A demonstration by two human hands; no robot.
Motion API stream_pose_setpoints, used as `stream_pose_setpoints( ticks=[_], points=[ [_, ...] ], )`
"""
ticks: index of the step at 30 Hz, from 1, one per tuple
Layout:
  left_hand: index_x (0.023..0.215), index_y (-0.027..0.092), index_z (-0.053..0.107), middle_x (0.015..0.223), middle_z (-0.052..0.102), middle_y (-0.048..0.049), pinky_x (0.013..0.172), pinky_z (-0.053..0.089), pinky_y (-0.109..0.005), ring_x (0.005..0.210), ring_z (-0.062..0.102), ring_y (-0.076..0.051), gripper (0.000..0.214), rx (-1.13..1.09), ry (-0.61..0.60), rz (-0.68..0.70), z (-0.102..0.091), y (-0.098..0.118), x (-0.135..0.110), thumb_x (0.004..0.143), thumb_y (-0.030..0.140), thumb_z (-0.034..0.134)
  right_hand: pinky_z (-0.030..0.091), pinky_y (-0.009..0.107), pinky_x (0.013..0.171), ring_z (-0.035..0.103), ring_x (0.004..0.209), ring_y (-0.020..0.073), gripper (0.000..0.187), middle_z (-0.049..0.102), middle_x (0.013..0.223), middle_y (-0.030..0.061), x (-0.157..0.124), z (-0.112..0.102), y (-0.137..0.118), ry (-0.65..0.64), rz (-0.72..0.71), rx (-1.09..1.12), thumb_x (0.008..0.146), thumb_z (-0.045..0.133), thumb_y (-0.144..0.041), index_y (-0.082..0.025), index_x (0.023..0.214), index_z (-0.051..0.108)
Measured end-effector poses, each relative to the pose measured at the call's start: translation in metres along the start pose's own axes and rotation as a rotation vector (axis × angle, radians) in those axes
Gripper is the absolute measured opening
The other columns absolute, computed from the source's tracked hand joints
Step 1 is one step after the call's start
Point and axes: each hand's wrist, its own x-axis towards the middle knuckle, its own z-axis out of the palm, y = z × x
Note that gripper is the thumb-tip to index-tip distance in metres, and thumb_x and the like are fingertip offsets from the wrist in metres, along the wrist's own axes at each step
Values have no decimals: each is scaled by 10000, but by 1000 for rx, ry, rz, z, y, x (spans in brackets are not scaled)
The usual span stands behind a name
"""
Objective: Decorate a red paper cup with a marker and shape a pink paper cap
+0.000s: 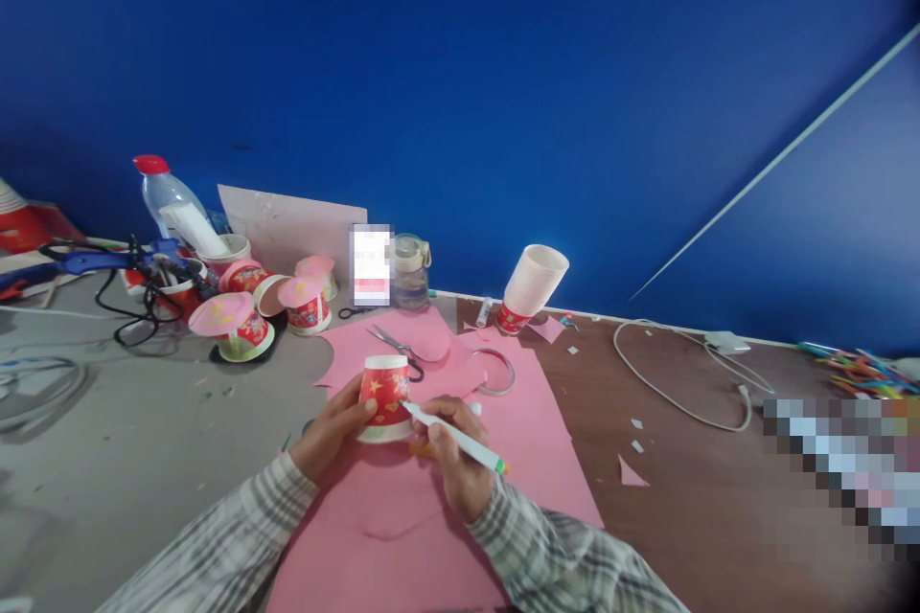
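Note:
My left hand (336,429) grips a red paper cup (385,395) that stands upside down on a sheet of pink paper (431,508). My right hand (454,460) is closed on a white marker pen (452,437), whose tip touches the cup's side near its base. Both forearms wear checked sleeves. Scissors (397,349) lie on the pink paper just behind the cup.
Several decorated cups with pink tops (237,324) stand at the back left beside a plastic bottle (171,203) and a blue glue gun (93,261) with black cord. A leaning stack of cups (533,287), a jar (411,272), a tape ring (495,372) and a white cable (682,383) lie behind.

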Motion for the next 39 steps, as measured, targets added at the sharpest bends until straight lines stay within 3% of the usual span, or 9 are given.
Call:
stream_pose_setpoints(
  ticks=[5,14,29,36,39],
  points=[
    [995,127,615,754,722,-150,552,486,-423,652,626,-339,372,-18,-1,2,-2,-1,0,624,143,629,498,239,356,578,440,165,154,652,662,46,1,0,2,20,62,35,782,537,-280,-177,834,639],
    [989,123,620,754,721,-146,584,484,-426,671,626,-340,361,-10,-13,20,-4,-1,1,628,143,626,496,253,377,565,417,162,160,646,606,37,0,0,1,21,25,30,780,542,-291,-169,791,644],
    [969,114,629,753,725,-165,583,482,-451,684,625,-367,349,-6,-2,12,-1,0,1,623,159,629,491,265,404,559,430,169,151,621,575,14,-3,-2,8,-68,91,106,778,530,-292,-190,820,633],
    [989,137,623,754,734,-147,561,483,-424,661,635,-346,364,-30,0,18,-2,-1,1,625,136,627,532,377,638,574,470,198,168,588,468,-9,1,-4,4,-94,-12,77,734,522,-251,-197,662,663],
    [975,125,628,749,734,-155,567,484,-431,660,637,-349,341,-25,-8,17,-2,-1,0,635,141,618,532,345,547,564,435,187,165,588,488,-10,-1,-3,3,-50,9,106,762,519,-286,-194,746,655]
  ],
)
